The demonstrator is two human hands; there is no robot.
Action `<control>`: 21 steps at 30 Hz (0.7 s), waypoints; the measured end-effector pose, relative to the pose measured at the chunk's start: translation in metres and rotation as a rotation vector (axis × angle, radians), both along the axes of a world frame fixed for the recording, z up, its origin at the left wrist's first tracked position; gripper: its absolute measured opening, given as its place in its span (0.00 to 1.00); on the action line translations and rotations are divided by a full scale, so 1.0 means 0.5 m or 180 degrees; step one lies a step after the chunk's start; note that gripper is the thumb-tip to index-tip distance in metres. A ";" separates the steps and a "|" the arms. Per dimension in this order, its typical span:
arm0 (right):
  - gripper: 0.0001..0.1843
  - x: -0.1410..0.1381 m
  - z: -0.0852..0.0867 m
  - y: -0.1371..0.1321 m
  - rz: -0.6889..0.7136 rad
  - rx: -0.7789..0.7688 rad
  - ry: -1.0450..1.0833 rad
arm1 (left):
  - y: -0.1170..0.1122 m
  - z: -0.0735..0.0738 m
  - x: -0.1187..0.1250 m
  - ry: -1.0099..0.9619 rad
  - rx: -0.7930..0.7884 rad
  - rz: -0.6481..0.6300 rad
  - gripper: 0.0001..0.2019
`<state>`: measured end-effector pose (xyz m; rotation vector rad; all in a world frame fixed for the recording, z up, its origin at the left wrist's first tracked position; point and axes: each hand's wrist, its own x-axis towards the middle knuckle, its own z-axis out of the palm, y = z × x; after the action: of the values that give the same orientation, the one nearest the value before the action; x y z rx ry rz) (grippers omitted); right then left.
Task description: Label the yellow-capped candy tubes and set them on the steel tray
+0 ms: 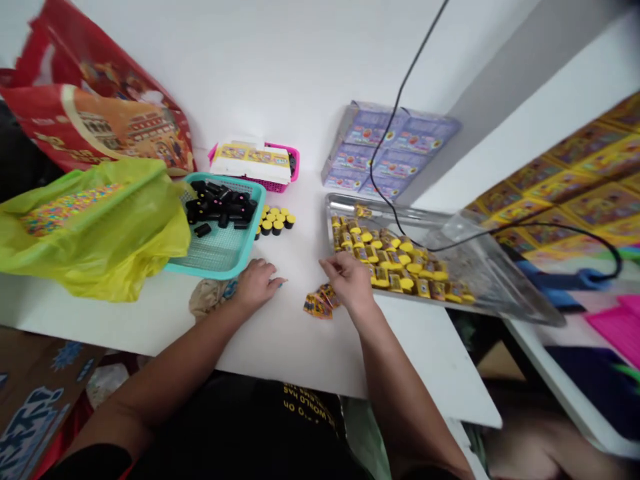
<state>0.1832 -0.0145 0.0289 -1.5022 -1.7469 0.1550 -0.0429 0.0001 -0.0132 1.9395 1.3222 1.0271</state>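
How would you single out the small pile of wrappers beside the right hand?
On the white table, find the long metal tray of yellow-wrapped pieces at the right. Just off its near left corner, at the right hand, lies a small pile of orange-yellow wrappers. Unlike the tray's pieces, it sits loose and flat on the bare tabletop.

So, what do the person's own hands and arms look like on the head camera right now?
Both are bare: the left hand and right hand wear no gloves, and no ring, watch or bracelet shows. No sleeves show below the elbows. The person wears a black top with yellow lettering across the front.
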 end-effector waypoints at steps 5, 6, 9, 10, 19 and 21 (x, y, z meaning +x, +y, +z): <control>0.14 0.033 -0.011 -0.047 -0.0241 -0.0140 0.0388 | -0.042 0.008 0.080 0.1147 -0.0053 -0.0710 0.13; 0.14 0.040 -0.014 -0.057 -0.0302 -0.0157 0.0475 | -0.046 0.010 0.100 0.1283 -0.0125 -0.0688 0.15; 0.15 0.063 -0.028 -0.091 -0.0518 -0.0282 0.0585 | -0.039 0.016 0.152 0.1388 -0.0214 -0.0391 0.18; 0.15 0.070 -0.035 -0.104 -0.0611 -0.0358 0.0523 | -0.031 0.019 0.167 0.1405 -0.0188 -0.0321 0.17; 0.18 0.066 -0.083 -0.135 -0.1344 -0.1598 -0.0788 | 0.010 0.008 0.237 0.1686 0.0163 -0.0995 0.09; 0.18 0.056 -0.085 -0.126 -0.1155 -0.1577 -0.0846 | 0.010 0.005 0.229 0.1610 -0.0098 -0.1043 0.09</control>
<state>0.2111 -0.0774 -0.0135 -2.2638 -1.6745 0.2192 0.0715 0.0052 -0.0106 2.3860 1.1937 0.3660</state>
